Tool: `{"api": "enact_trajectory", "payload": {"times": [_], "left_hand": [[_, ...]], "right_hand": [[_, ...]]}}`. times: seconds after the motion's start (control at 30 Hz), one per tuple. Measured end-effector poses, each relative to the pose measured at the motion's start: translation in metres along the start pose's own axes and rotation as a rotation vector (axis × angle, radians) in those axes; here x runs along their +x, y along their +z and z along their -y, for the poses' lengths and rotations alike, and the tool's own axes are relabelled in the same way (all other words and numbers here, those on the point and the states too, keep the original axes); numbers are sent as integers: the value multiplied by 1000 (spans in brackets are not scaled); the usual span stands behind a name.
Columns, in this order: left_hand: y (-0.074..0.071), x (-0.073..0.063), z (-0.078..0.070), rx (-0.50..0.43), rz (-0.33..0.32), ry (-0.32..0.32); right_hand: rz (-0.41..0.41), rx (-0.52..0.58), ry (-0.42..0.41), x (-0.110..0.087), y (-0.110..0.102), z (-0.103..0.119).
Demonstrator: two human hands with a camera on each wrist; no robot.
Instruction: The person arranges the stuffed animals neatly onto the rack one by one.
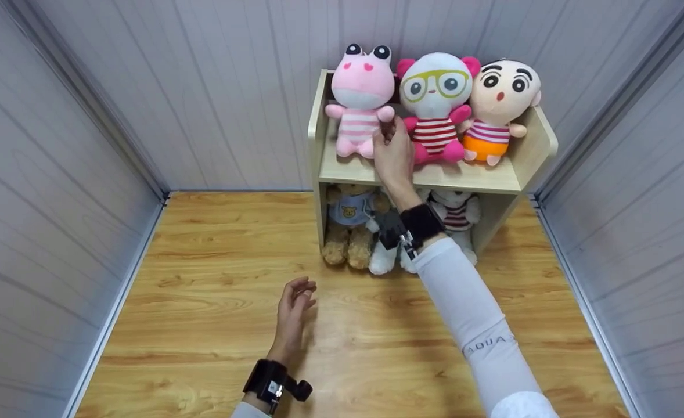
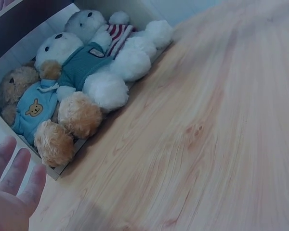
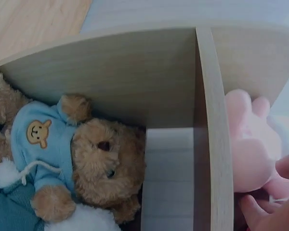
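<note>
On the top shelf sit a pink frog plush [image 1: 365,87], a panda plush [image 1: 435,87] with yellow glasses, and a boy plush [image 1: 501,93] in orange shorts. My right hand [image 1: 394,154] is between the frog and the panda, by the frog's arm and lower side. Its thumb [image 3: 288,166] touches or nearly touches the pink plush, with a gap between thumb and fingers. Low over the floor, my left hand [image 1: 292,307] holds nothing, its fingers loosely bent. In the left wrist view those fingers [image 2: 14,171] are spread beside the shelf.
In the lower compartment of the wooden shelf unit [image 1: 420,180] sit a brown bear [image 2: 36,106] in a blue top, a white bear [image 2: 89,65] in green and another [image 2: 120,36] in red stripes. Grey panel walls [image 1: 231,87] surround the wood-look floor [image 1: 214,249].
</note>
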State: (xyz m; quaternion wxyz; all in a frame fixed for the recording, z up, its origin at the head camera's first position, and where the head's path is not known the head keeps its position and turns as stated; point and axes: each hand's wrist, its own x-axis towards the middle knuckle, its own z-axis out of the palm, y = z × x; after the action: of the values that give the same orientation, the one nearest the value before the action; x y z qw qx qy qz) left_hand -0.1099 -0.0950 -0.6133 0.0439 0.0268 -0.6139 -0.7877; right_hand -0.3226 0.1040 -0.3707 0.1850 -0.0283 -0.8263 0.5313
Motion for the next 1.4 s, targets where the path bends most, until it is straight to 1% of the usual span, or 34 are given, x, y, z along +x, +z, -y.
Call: {"api": "enact_trajectory", "payload": {"times": [0.1, 0.2, 0.3, 0.4, 0.47, 0.57, 0.73, 0.83, 0.9, 0.97, 1.0, 1.07, 1.13, 1.23, 1.33, 1.4], "left_hand": [[2, 0, -1, 4, 1, -5], [2, 2, -3, 19, 6, -4], [2, 3, -4, 47, 1, 2], [3, 5, -7, 37, -4, 11], [4, 6, -9, 22, -2, 16], [8, 8, -12, 7, 2, 21], [12, 14, -15, 29, 10, 51], [10, 18, -18, 131, 20, 99], [7, 21, -21, 241, 31, 146], [2, 25, -24, 367, 44, 210], [-1, 27, -25, 415, 53, 238], [-7, 30, -27, 499, 76, 283], [-11, 32, -29, 570, 100, 312], [-15, 35, -32, 680, 132, 347], [-20, 39, -34, 818, 151, 427], [-23, 42, -37, 917, 162, 468]], "right_hand": [[3, 108, -61, -15, -6, -3], [-7, 197, -147, -34, -12, -9], [-25, 268, -237, -55, -20, -21], [-37, 311, -315, -77, -29, -37], [-44, 303, -351, -93, -35, -50], [-33, 268, -386, -114, -43, -75], [13, 153, -391, -143, -54, -119], [25, 92, -368, -156, -61, -142], [23, 49, -357, -162, -65, -155], [11, 7, -354, -166, -70, -166], [9, -15, -356, -167, -72, -171], [2, -61, -366, -167, -78, -179], [-1, -105, -376, -167, -86, -186], [12, -176, -363, -164, -100, -196], [9, -248, -367, -163, -116, -207], [6, -295, -376, -163, -127, -215]]}}
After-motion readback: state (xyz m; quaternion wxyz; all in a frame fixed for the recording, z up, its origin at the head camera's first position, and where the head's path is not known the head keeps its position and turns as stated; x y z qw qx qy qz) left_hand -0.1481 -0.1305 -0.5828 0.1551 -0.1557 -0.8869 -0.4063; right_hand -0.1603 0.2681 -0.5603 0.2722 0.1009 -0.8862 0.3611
